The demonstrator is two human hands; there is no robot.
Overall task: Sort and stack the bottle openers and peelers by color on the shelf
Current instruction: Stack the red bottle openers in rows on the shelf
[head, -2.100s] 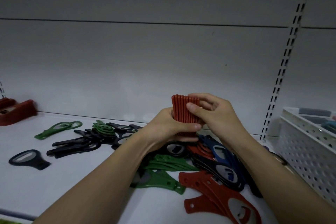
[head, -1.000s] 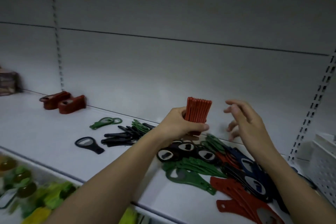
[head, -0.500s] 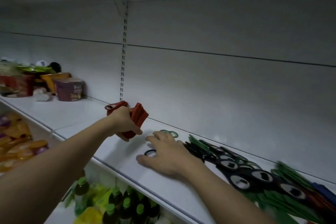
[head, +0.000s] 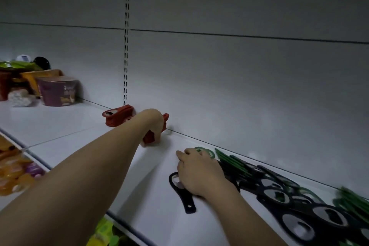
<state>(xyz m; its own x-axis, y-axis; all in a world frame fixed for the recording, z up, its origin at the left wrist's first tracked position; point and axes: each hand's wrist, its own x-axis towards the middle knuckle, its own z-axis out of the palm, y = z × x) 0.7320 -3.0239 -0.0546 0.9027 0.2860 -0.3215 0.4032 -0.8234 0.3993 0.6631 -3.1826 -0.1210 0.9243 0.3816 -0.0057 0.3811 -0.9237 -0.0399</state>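
My left hand (head: 153, 126) grips a stack of red openers (head: 148, 138) and holds it down on the white shelf (head: 60, 126) by the back wall. Just left of it stands another red stack (head: 116, 117). My right hand (head: 196, 171) rests flat on the shelf, fingers spread over the head of a lone black opener (head: 184, 199). A green opener ring (head: 205, 152) lies just beyond its fingers. Right of that hand runs a heap of black openers (head: 289, 201) and green peelers (head: 233, 163).
Snack cups and bowls (head: 58, 92) stand at the shelf's far left. A slotted upright (head: 126, 50) runs up the back wall behind the red stacks. Below the shelf's front edge (head: 123, 223) are colourful packets and bottles.
My left hand has carried the red stack left and lowered it onto the shelf beside the other red stack. My right hand let go of it and came down on the black opener.
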